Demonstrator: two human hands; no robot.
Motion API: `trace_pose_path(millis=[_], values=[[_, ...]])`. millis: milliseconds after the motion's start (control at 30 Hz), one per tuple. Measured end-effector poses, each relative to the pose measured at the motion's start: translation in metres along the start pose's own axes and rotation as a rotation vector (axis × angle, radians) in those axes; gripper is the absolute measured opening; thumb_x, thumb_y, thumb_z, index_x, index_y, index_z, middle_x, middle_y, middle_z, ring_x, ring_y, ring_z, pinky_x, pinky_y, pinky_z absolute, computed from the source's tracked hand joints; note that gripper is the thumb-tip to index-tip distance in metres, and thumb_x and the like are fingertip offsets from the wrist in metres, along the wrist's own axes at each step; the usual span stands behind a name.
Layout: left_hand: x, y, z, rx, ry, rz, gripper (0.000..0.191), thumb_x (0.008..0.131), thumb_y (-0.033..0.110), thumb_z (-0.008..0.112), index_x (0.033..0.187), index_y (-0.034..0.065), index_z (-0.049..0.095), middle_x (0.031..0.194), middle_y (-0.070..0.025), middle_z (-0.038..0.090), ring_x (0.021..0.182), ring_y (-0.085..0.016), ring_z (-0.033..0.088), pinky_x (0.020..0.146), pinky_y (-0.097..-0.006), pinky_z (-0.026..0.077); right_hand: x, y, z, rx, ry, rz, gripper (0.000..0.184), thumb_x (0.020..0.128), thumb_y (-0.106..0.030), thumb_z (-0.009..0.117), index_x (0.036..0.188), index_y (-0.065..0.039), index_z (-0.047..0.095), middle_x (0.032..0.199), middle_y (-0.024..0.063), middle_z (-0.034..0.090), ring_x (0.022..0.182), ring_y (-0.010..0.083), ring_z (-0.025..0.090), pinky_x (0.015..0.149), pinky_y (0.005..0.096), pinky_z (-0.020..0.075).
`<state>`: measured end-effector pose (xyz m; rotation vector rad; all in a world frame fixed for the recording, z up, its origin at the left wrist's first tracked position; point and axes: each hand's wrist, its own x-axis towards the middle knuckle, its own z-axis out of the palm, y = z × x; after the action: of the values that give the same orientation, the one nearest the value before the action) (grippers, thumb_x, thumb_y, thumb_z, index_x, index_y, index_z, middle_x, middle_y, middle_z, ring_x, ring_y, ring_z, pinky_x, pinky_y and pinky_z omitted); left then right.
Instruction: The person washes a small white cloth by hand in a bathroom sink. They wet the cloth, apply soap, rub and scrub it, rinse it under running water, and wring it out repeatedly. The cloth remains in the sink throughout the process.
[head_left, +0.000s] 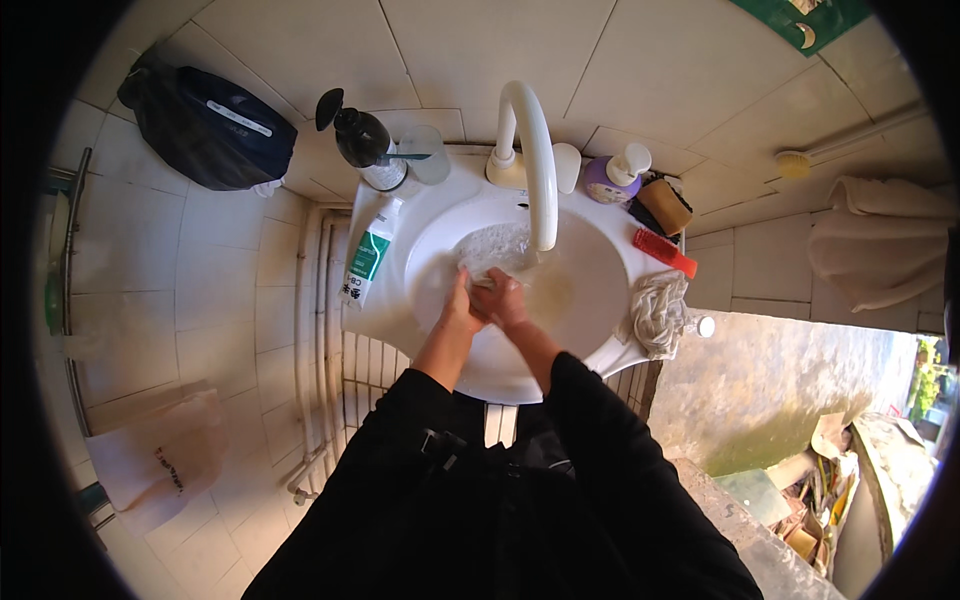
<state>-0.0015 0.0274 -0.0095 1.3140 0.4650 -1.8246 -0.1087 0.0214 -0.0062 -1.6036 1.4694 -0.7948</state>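
Note:
Both my hands are close together inside the white washbasin (592, 300), just in front of the spout of a white curved faucet (541, 187). My left hand (459, 306) and my right hand (501, 298) are closed around a pale, wet, thin thing (480, 274). Blur and the fingers hide most of it, so its exact kind is unclear. Frothy water (495, 244) lies beyond the fingers in the bowl. My fingers touch or nearly touch each other.
Left on the rim are a green-and-white tube (369, 253), a dark pump bottle (365, 142) and a clear cup (429, 161). At right are a purple pump bottle (611, 180), a sponge (664, 206), a red brush (664, 253) and a crumpled cloth (658, 313). A towel (881, 244) hangs right.

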Motion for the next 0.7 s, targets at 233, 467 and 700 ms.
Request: trace_pose_path(millis=[233, 467, 700], values=[[-0.015, -0.008, 0.006, -0.221, -0.569, 0.074, 0.035, 0.093, 0.035, 0.039, 0.121, 0.0155, 0.046, 0.116, -0.0056, 0.051, 0.107, -0.02, 0.051, 0.089, -0.0399, 0.043, -0.019, -0.086, -0.014, 0.001, 0.133, -0.359, 0.023, 0.075, -0.025, 0.069, 0.068, -0.008, 0.057, 0.065, 0.0123, 0.058, 0.059, 0.0324, 0.058, 0.054, 0.0398, 0.0465], [0.001, -0.014, 0.005, 0.039, -0.389, 0.151, 0.028, 0.091, 0.033, 0.042, 0.101, 0.0087, 0.051, 0.097, -0.0075, 0.057, 0.091, -0.021, 0.055, 0.08, -0.0325, 0.047, 0.011, -0.082, -0.03, -0.173, 0.261, 0.068, 0.026, 0.08, -0.03, 0.062, 0.066, -0.008, 0.057, 0.064, 0.0148, 0.06, 0.061, 0.0366, 0.059, 0.053, 0.0421, 0.0469], [0.009, -0.012, 0.001, 0.226, -0.046, 0.234, 0.028, 0.091, 0.031, 0.046, 0.103, 0.0072, 0.054, 0.098, -0.0077, 0.059, 0.09, -0.021, 0.059, 0.073, -0.0377, 0.051, 0.006, -0.056, -0.02, -0.153, 0.277, -0.033, 0.025, 0.078, -0.034, 0.064, 0.067, -0.011, 0.063, 0.059, 0.0141, 0.06, 0.056, 0.0359, 0.059, 0.053, 0.0425, 0.0485]])
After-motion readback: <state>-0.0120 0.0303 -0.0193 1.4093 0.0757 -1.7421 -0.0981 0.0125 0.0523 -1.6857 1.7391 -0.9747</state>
